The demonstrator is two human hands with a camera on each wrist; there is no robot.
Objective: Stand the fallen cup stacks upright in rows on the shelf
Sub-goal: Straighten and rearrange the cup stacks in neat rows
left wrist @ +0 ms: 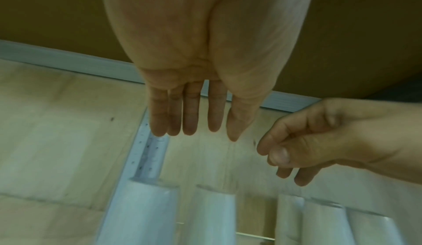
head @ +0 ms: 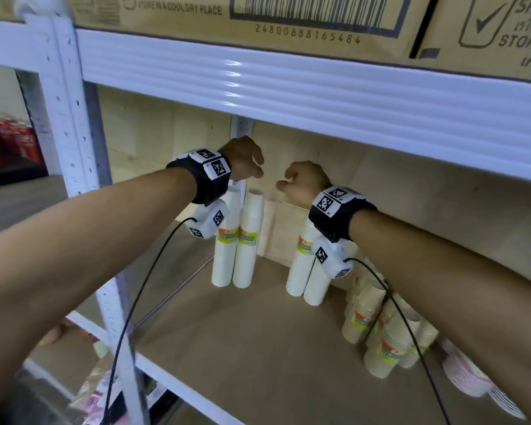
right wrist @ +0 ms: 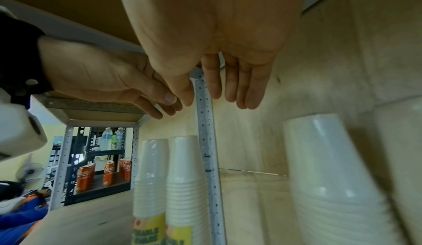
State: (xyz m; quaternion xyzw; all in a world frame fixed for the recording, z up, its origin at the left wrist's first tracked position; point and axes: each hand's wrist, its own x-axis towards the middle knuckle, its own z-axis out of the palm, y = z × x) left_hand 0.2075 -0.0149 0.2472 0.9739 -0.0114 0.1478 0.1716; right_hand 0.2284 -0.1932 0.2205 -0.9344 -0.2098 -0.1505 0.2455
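While both hands hang in the air above the shelf board, neither holds anything. Left hand (head: 242, 157): raised under the upper shelf beam, fingers straight and slack in its wrist view (left wrist: 194, 104), touching nothing. Right hand (head: 304, 182): just beside the left, a small gap between them, fingers relaxed and pointing down (right wrist: 228, 79), empty. Each wrist carries a black band with printed square markers and a white camera unit trailing a black cable (head: 141, 289).

White cup stacks, left pair (head: 239, 240): two tall stacks, upright, side by side and touching, near the rear corner post (right wrist: 206, 140), directly below the left hand; each bears a yellow-green label.

White cup stacks, right pair (head: 304, 271): two tall stacks, upright, slightly leaning together, below the right wrist, partly hidden by the camera unit; well apart from the left pair.

Tan cup stacks (head: 377, 326): several, lying tilted and jumbled at the right side of the shelf board, under the right forearm; exact count cannot be told.

Pink-rimmed stack (head: 466, 375): lying at the far right edge, blurred.

Shelf board (head: 258, 348): pale wood, white metal front rail.

Cardboard boxes (head: 258, 23): on the shelf above, printed with a barcode and "STORE IN A COOL DRY PLACE".

Red cans (right wrist: 86, 176): on a neighbouring rack to the left.
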